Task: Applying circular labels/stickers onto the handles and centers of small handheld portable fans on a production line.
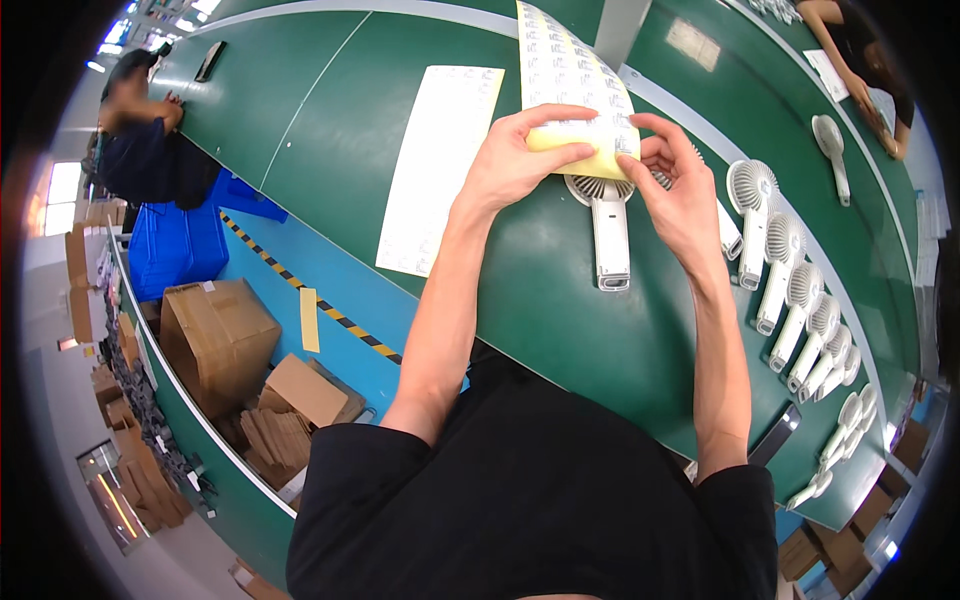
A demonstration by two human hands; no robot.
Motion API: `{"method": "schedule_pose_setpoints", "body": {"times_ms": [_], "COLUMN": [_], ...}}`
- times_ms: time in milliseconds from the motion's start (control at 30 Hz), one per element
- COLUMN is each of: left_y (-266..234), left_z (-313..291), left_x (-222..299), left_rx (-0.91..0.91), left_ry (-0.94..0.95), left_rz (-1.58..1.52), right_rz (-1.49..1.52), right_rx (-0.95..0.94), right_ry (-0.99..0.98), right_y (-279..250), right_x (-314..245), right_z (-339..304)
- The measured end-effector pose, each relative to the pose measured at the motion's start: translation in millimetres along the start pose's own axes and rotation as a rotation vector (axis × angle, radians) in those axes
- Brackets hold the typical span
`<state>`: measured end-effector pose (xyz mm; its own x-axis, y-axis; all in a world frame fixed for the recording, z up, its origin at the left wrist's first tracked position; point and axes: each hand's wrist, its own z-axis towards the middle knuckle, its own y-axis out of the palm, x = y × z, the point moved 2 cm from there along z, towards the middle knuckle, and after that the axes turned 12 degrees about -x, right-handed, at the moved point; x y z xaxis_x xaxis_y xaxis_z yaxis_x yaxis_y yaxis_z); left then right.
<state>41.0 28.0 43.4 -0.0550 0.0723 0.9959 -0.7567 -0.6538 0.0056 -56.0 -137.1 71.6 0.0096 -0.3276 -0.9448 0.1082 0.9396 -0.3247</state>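
A yellow-backed sheet of printed labels [565, 75] is curved up above the green table. My left hand [505, 165] pinches its near edge, with the thumb and fingers on the paper. At the sheet's right near corner, my right hand [680, 190] has its thumb and forefinger on the edge; whether a single label is between them I cannot tell. Below the sheet lies a white handheld fan [611, 245], handle toward me, its round head partly covered by the paper. A second, mostly white sheet [438, 170] lies flat to the left of my left hand.
Several white handheld fans [785, 245] stretch in a row along the right side, with a dark phone-like object [775, 435] nearby. Cardboard boxes [220, 335] and a blue bin [180, 250] stand at lower left. Co-workers sit at far left [150, 150] and far right [870, 70].
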Motion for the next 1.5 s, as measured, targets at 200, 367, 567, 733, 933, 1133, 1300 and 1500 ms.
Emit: {"method": "schedule_pose_setpoints", "body": {"times_ms": [200,367,567,733,933,1133,1300,1500], "left_y": [-8.1,-10.0,-9.0,-10.4,-8.8,-9.5,-6.3,-5.6], "left_z": [1.3,0.3,2.5,3.5,3.5,7.3,7.2,7.5], "left_x": [-4.9,-6.1,-13.0,-19.9,-24.9,-32.1,-37.8,-41.4], "left_rx": [0.096,0.150,0.183,0.183,0.146,0.258,0.116,0.056], "left_ry": [0.030,0.032,-0.024,0.013,-0.020,0.058,-0.020,-0.116], "left_rz": [-0.101,-0.033,0.047,0.049,0.087,0.183,0.350,0.385], "right_rz": [-0.232,-0.700,-0.761,-0.463,-0.753,-0.067,-0.048,-0.183], "right_rx": [0.038,0.203,0.280,0.258,0.222,0.101,-0.058,-0.029], "right_ry": [-0.130,-0.529,-0.643,-0.409,-0.560,-0.125,0.043,-0.047], "right_y": [2.0,10.3,12.1,13.0,14.8,4.3,3.9,11.8], "right_x": [-3.5,2.0,14.5,25.2,26.1,30.1,36.5,39.8], "right_z": [15.3,21.8,21.9,18.9,16.7,7.3,8.7,9.9]}}
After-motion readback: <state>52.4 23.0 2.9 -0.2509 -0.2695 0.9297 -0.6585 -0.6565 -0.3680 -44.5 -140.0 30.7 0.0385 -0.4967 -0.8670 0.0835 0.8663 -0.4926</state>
